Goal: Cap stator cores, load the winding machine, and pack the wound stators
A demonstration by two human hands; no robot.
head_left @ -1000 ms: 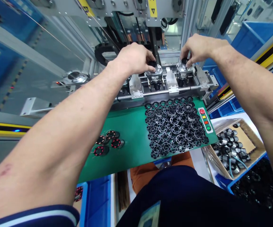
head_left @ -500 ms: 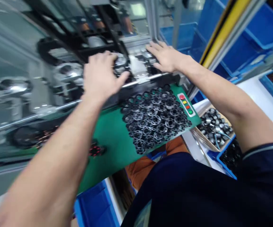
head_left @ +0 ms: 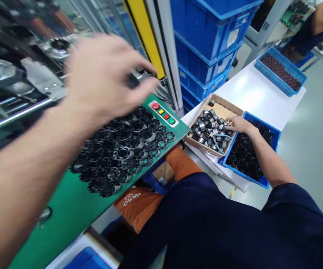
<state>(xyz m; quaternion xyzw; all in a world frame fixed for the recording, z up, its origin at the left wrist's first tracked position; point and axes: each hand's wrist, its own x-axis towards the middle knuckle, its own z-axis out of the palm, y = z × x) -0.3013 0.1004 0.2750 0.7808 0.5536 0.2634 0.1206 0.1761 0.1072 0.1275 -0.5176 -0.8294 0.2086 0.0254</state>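
Note:
My left hand [head_left: 105,74], blurred by motion, hangs above the left part of the green bench, its thumb and fingers apart and no object visible between them. Below it many black ring-shaped parts [head_left: 122,152] lie packed together on the green bench top [head_left: 66,209]. At the right, my right hand [head_left: 238,124] reaches into a cardboard box [head_left: 235,107] of silver and black cylindrical parts [head_left: 206,125]. Its fingertips are down among the parts, and what they touch is too small to make out. A blue bin of black parts [head_left: 247,155] lies under my right forearm.
A button panel [head_left: 163,114] is set at the bench corner. Metal machine fixtures [head_left: 1,74] stand at the left, beside a yellow post [head_left: 146,33]. Stacked blue crates [head_left: 203,41] stand behind. A blue tray of reddish parts [head_left: 283,73] sits on the white table [head_left: 262,101]. Another person [head_left: 304,33] is at upper right.
The view has swung to the right. My right hand has left the machine fixtures and moved into the cardboard box. My left hand has come off the fixture and is now above the black rings.

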